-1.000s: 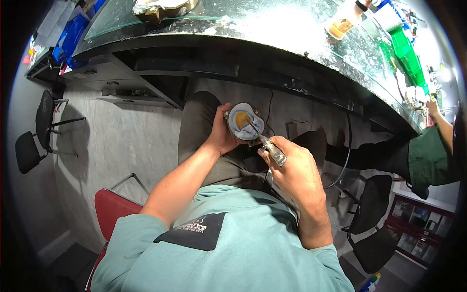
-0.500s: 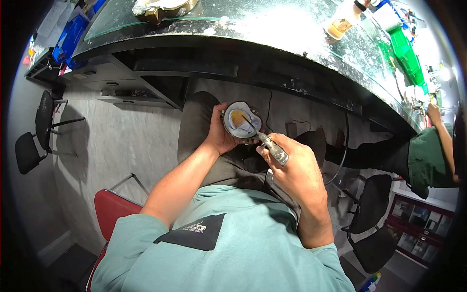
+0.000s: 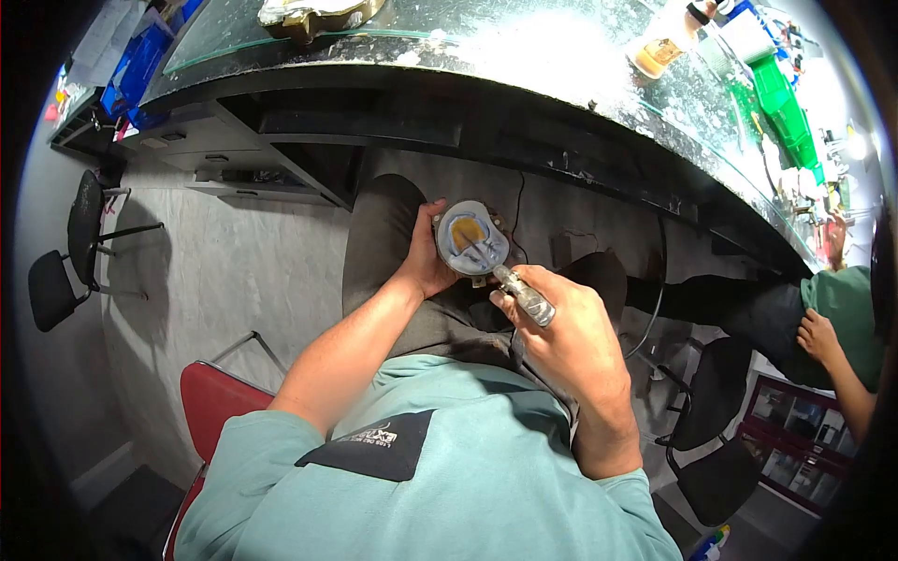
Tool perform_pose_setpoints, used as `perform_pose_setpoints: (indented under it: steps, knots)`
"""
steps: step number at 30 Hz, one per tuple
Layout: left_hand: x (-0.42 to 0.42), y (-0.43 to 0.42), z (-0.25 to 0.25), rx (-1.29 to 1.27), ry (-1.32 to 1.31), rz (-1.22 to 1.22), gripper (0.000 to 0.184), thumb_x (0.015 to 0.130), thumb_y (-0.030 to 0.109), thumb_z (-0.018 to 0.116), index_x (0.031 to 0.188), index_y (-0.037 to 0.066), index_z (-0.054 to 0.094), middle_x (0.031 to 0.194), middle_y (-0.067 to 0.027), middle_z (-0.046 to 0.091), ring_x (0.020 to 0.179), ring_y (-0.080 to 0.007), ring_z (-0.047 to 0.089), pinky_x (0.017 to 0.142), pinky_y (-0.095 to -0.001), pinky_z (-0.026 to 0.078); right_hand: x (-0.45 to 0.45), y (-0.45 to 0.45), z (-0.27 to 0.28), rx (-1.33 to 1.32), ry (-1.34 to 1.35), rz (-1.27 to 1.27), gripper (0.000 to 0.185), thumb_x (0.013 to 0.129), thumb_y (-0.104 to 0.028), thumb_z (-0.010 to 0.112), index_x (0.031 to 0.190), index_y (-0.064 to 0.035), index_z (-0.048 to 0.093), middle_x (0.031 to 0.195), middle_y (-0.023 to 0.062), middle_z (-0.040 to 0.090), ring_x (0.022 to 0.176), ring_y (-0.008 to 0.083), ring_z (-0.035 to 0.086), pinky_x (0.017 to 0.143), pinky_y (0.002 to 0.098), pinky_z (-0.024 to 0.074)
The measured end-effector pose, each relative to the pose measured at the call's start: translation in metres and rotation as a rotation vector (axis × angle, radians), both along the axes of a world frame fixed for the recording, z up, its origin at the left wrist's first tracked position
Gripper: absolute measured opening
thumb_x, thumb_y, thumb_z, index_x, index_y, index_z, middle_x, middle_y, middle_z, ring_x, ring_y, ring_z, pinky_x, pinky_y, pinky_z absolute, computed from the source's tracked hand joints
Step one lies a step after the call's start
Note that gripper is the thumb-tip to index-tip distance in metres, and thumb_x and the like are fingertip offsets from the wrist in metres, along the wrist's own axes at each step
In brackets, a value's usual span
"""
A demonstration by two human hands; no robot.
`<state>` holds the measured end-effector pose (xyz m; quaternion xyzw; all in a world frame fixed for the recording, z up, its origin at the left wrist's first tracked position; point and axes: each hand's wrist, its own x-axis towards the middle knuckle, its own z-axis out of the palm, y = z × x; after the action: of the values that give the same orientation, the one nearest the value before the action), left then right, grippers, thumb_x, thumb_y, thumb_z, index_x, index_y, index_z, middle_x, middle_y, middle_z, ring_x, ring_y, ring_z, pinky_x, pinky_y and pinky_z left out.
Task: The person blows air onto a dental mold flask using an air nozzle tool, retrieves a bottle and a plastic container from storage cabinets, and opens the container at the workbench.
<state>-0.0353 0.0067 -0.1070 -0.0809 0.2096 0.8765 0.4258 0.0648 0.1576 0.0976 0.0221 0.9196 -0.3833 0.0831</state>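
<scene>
My left hand point(image 3: 427, 263) is wrapped around the side of a round metal dental flask point(image 3: 440, 245) above my lap. White and bluish plaster point(image 3: 493, 245) fills it, with a yellow-brown patch point(image 3: 467, 231) in the middle. In my right hand point(image 3: 572, 316) is a tool with a thick, plaster-stained handle point(image 3: 526, 301) and a thin tip. The tip reaches the plaster near the flask's lower right edge; whether it touches is unclear. My left fingers beneath the flask are hidden.
Ahead stands a glass-topped bench point(image 3: 412, 49) spattered with white, carrying a bottle point(image 3: 658, 51), a green tray point(image 3: 784, 107) and a plaster-filled metal piece point(image 3: 313, 19). A co-worker's hand point(image 3: 819, 337) is at the right. Black chairs point(image 3: 716, 393) and a red chair point(image 3: 220, 411) stand around.
The flask has shifted slightly right and down and turned. The tool's tip has drawn back from the yellow-brown patch toward the lower rim. At the right, the co-worker's arms have changed position.
</scene>
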Motion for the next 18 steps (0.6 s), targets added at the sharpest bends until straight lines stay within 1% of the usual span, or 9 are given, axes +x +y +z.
perform_pose_setpoints:
  steps: [2, 3, 5, 6, 8, 11, 14, 17, 18]
  knots:
    - [0.003, 0.002, 0.001, -0.172, 0.086, 0.132, 0.074, 0.099, 0.06, 0.038, 0.139, 0.002, 0.058, 0.133, -0.016, 0.065, 0.127, -0.0318, 0.062, 0.11, -0.0474, 0.049, 0.003, 0.007, 0.003, -0.027, 0.045, -0.021, 0.021, 0.093, -0.018, 0.075, 0.106, -0.0023, 0.068, 0.093, 0.018, 0.072, 0.086, 0.0386, 0.071, 0.073, 0.0432, 0.0573]
    - [0.004, 0.002, -0.004, -0.213, 0.123, 0.196, 0.071, 0.099, 0.057, 0.04, 0.139, 0.002, 0.058, 0.132, -0.0156, 0.066, 0.125, -0.0307, 0.063, 0.109, -0.0464, 0.049, 0.002, 0.009, 0.011, -0.02, -0.029, -0.069, 0.02, 0.092, -0.017, 0.075, 0.106, -0.003, 0.07, 0.094, 0.0184, 0.073, 0.087, 0.0385, 0.072, 0.074, 0.0429, 0.057]
    - [0.005, 0.003, -0.017, -0.291, 0.197, 0.323, 0.065, 0.101, 0.051, 0.044, 0.14, 0.001, 0.058, 0.13, -0.0147, 0.067, 0.12, -0.0285, 0.066, 0.106, -0.0445, 0.051, 0.003, 0.016, 0.014, 0.028, -0.088, -0.099, 0.021, 0.091, -0.017, 0.075, 0.106, -0.0032, 0.07, 0.095, 0.0182, 0.073, 0.087, 0.0385, 0.072, 0.074, 0.0426, 0.0565]
    - [0.005, 0.004, -0.015, -0.275, 0.268, 0.329, 0.065, 0.101, 0.051, 0.044, 0.14, 0.001, 0.058, 0.13, -0.0142, 0.067, 0.119, -0.0277, 0.066, 0.106, -0.043, 0.05, 0.003, 0.019, 0.015, 0.053, -0.117, -0.114, 0.021, 0.091, -0.017, 0.076, 0.106, -0.0032, 0.071, 0.095, 0.0182, 0.073, 0.087, 0.0385, 0.072, 0.074, 0.0425, 0.0562]
    - [0.003, 0.004, -0.01, -0.245, 0.406, 0.349, 0.065, 0.101, 0.05, 0.045, 0.142, 0.001, 0.057, 0.129, -0.0133, 0.068, 0.119, -0.026, 0.066, 0.105, -0.04, 0.049, 0.003, 0.022, 0.01, 0.041, -0.09, -0.134, 0.023, 0.091, -0.019, 0.076, 0.107, -0.0027, 0.071, 0.096, 0.0183, 0.073, 0.088, 0.0378, 0.072, 0.074, 0.0413, 0.0559]
    - [0.006, 0.003, -0.01, -0.267, 0.453, 0.309, 0.067, 0.102, 0.051, 0.045, 0.145, 0.001, 0.056, 0.13, -0.0128, 0.068, 0.119, -0.0245, 0.065, 0.104, -0.0371, 0.048, 0.006, 0.021, 0.005, 0.031, -0.096, -0.14, 0.024, 0.092, -0.02, 0.076, 0.108, -0.0026, 0.071, 0.096, 0.0185, 0.073, 0.088, 0.0376, 0.073, 0.074, 0.0413, 0.0559]
    - [0.007, 0.003, -0.008, -0.248, 0.412, 0.303, 0.069, 0.103, 0.053, 0.043, 0.146, 0.0, 0.056, 0.13, -0.0129, 0.069, 0.12, -0.0243, 0.065, 0.105, -0.0365, 0.048, 0.005, 0.019, 0.004, 0.04, -0.14, -0.143, 0.024, 0.092, -0.02, 0.076, 0.107, -0.0026, 0.072, 0.096, 0.0187, 0.074, 0.088, 0.0375, 0.073, 0.074, 0.0416, 0.0561]
    - [0.003, 0.001, -0.014, -0.298, 0.432, 0.281, 0.079, 0.102, 0.062, 0.033, 0.148, 0.001, 0.053, 0.136, -0.0148, 0.067, 0.125, -0.0282, 0.063, 0.109, -0.0401, 0.046, 0.005, 0.02, 0.003, 0.046, -0.135, -0.136, 0.023, 0.092, -0.021, 0.076, 0.107, -0.0028, 0.072, 0.095, 0.019, 0.074, 0.087, 0.0377, 0.073, 0.073, 0.0421, 0.0561]
    - [0.003, 0.001, -0.015, -0.297, 0.418, 0.286, 0.08, 0.102, 0.062, 0.032, 0.148, 0.0, 0.053, 0.135, -0.015, 0.067, 0.125, -0.0283, 0.063, 0.109, -0.0401, 0.046, 0.005, 0.02, 0.003, 0.05, -0.128, -0.132, 0.023, 0.093, -0.021, 0.076, 0.107, -0.0028, 0.072, 0.095, 0.0191, 0.074, 0.087, 0.0379, 0.073, 0.073, 0.0423, 0.0561]
